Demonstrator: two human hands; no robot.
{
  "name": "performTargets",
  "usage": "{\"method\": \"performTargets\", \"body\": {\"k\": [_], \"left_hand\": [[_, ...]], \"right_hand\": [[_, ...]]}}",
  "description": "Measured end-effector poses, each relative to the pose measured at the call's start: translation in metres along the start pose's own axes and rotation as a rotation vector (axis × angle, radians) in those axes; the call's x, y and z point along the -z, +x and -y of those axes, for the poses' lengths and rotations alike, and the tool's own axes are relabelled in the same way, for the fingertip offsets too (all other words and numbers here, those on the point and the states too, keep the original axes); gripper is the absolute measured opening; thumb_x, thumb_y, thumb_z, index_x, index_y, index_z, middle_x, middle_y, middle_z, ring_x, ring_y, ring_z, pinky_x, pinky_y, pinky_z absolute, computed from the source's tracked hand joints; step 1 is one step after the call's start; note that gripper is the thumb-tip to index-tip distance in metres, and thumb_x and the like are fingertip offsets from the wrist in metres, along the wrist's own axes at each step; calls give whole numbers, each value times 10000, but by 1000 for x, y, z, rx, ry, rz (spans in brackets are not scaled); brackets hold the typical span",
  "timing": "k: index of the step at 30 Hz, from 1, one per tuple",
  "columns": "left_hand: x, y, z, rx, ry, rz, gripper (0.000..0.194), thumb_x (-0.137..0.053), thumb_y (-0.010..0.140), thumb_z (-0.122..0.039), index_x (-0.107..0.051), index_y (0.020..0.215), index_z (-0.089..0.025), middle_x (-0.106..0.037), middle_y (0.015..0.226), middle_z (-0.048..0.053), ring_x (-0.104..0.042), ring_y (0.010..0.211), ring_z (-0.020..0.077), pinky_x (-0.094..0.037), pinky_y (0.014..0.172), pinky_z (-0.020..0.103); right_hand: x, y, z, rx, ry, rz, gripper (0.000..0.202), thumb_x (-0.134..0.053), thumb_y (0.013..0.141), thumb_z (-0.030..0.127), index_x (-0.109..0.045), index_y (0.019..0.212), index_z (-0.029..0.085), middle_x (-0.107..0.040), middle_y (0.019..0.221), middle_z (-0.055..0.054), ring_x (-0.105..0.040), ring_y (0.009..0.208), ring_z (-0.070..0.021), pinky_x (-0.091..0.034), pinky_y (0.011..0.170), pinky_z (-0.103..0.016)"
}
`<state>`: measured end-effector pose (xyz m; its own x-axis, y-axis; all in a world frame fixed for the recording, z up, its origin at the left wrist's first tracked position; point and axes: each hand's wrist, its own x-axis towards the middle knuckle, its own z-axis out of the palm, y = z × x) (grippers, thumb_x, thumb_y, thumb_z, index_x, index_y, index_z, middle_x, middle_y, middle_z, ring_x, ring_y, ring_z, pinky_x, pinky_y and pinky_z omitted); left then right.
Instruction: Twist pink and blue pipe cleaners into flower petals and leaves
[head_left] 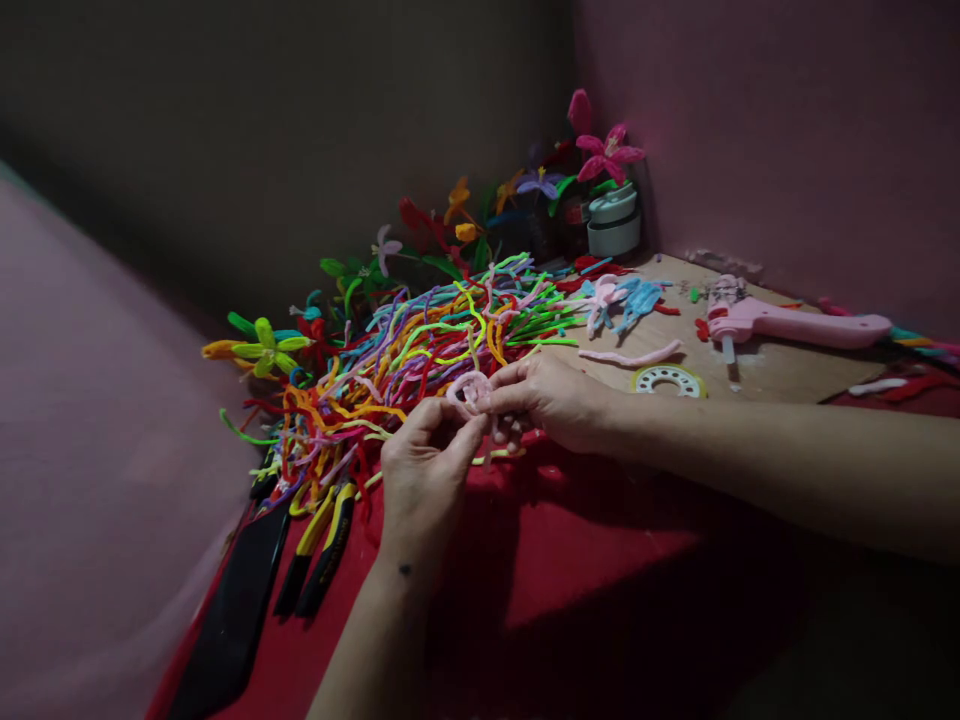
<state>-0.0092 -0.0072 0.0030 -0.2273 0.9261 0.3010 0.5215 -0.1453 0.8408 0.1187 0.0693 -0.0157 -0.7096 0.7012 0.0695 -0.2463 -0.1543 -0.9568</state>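
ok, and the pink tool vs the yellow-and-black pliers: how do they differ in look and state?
Colour: pink tool has a plain pink body; pliers have yellow-and-black handles.
Support: pink tool lies on the brown board; pliers' handles lie over the red surface.
Cover: pink tool's body is exposed; pliers' far end goes in among the fuzzy stems.
Shared: neither is in the left hand or right hand.

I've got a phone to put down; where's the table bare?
The red tabletop looks bare between the left forearm and right forearm, partly shadowed; a narrower strip separates the pliers from the left forearm. It's crowded at the pipe cleaners and littered around the glue gun.
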Motion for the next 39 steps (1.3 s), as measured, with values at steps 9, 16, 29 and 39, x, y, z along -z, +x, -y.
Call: {"method": "performTargets", "body": {"k": [9, 16, 29, 39], "left_hand": [[-1, -3, 9, -85, 55, 126, 88, -548, 774, -264, -490, 759, -199, -578, 710, -16, -552, 626, 113, -456, 623, 235], [-3, 0, 6, 100, -92, 241, 233, -561, 737, -236, -484, 958, -233, -589, 646, -39, -560, 468, 112, -480, 452, 226], [11, 3, -1, 378, -332, 501, 226, -598, 739, -280, -530, 900, -137, -609, 645, 21, -577, 433, 129, -463, 363, 223], [0, 3, 4, 346, -282, 368, 283, -565, 753, -416, -528, 683, -144, -557, 455, -10, -498, 337, 94, -403, 354, 190]], "right_hand": [[3, 0, 3, -9, -10, 1, 84, -586, 664, 147, -559, 595, 107, -512, 477, 11, -441, 410, -70, -338, 427, -204], [1, 2, 0, 7, 76, -32, 96, -590, 661, 126, -564, 573, 98, -498, 500, 19, -418, 439, -56, -312, 439, -198], [1, 3, 1, -39, 142, -84, 72, -580, 684, 112, -598, 618, 90, -547, 559, -14, -445, 478, -68, -357, 484, -208], [1, 4, 0, -11, 149, -118, 62, -588, 647, 117, -585, 586, 102, -530, 540, 1, -427, 471, -64, -318, 465, -211]]}}
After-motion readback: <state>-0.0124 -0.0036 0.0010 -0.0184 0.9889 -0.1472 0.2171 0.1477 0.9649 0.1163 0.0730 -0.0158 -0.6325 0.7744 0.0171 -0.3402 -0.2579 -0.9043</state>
